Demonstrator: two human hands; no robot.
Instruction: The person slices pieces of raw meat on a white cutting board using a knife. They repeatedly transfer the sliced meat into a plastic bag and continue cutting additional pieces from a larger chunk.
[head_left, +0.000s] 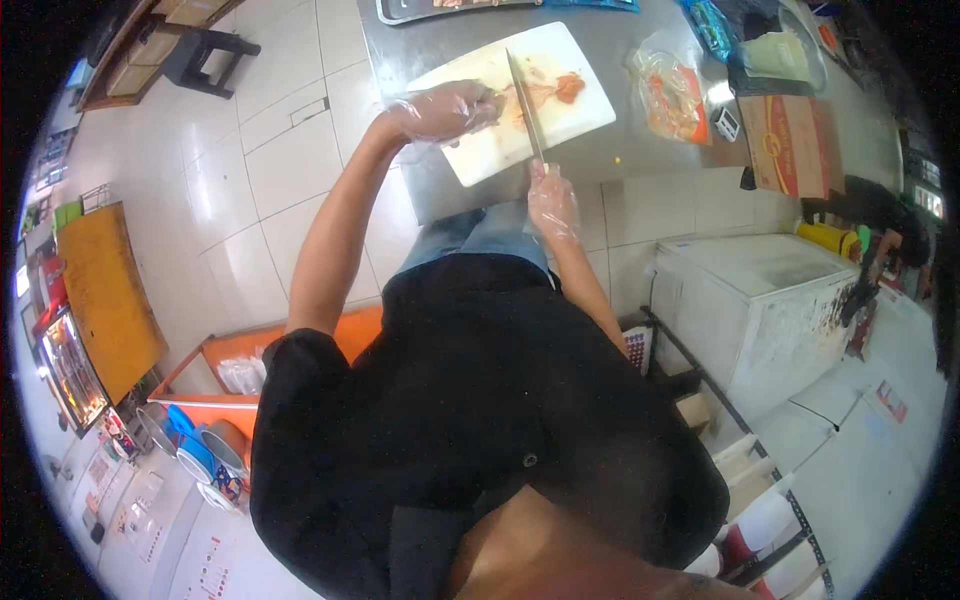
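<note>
A white cutting board (480, 161) lies at a slant on the steel table, with pale and orange-pink meat pieces (568, 88) on it. My right hand (553, 202), in a clear plastic glove, grips the handle of a long kitchen knife (527, 109), whose blade points away from me across the board. My left hand (454, 111), also in a clear glove, is over the board's left part, its fingers curled beside thin meat scraps left of the blade. Whether those fingers hold any meat cannot be told.
On the steel table (480, 195), a metal tray (409, 10) stands at the far edge. To the right are a clear plastic bag with orange contents (670, 94), a cardboard box (787, 146) and a pale container (776, 56). A white chest freezer (750, 277) stands on the floor at right.
</note>
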